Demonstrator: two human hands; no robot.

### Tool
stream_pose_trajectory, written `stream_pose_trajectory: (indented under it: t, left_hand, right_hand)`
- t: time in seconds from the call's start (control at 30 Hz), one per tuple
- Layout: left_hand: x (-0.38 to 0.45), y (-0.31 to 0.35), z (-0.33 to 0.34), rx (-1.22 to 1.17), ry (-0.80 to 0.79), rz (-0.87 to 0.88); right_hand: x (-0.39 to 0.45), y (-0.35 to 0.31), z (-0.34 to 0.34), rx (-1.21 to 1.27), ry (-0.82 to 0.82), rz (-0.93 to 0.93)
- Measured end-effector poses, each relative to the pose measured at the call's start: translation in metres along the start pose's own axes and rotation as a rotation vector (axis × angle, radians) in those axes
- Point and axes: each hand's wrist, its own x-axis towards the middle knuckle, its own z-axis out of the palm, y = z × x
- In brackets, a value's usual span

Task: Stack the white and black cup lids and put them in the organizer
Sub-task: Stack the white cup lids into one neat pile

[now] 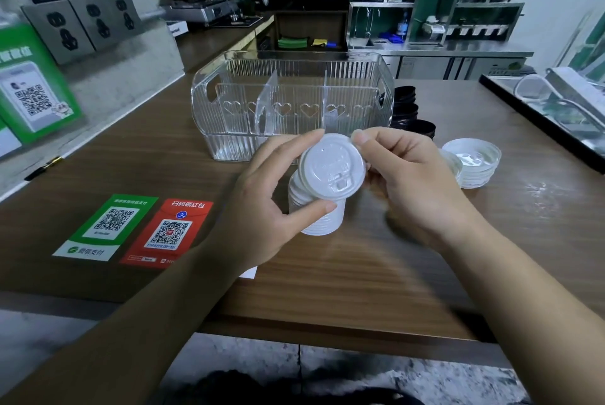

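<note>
Two hands are meeting over the near middle of the wooden counter (376, 273), and we are working the white lids into one pile. Our left hand (271, 205) is curling its thumb and fingers round the white stack (319, 208), which is tilting toward us so that its top lid (332, 166) is showing its drink tab. Our right hand (406, 175) is pinching the far right edge of that top lid with its fingertips, apparently seating it on the pile. We are judging this to be the stacking step for the white lids, not yet the placing step.

Just right of our hands, a second, shorter pile of white lids (474, 164) is sitting upside down on the counter, apart from the held stack. We are guessing the next move is gathering those onto our stack, which calls for flipping them to nest the same way.

Farther off, the clear organizer (291, 103) is standing with its dividers upright and, as far as we can tell, nothing in its compartments. Black lids (406, 110) are waiting in piles at its right end, partly hidden behind it.

On the near left, two QR stickers (134, 227) are lying flat.
</note>
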Motion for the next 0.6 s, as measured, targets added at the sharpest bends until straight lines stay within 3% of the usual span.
stream_pose_trajectory:
  t: [0.17,0.4,0.6]
  left_hand:
    - [0.0,-0.002,0.0,0.029,0.065,-0.003]
    - [0.001,-0.002,-0.001,0.121,0.169,0.036]
    - [-0.001,-0.008,-0.001,0.117,0.05,-0.132]
  right_hand:
    - [-0.004,-0.006,0.002,-0.117,0.038,-0.093]
    - [-0.014,0.0,0.011,-0.567,-0.11,-0.365]
    - [-0.008,0.006,0.003,-0.542,-0.047,-0.277]
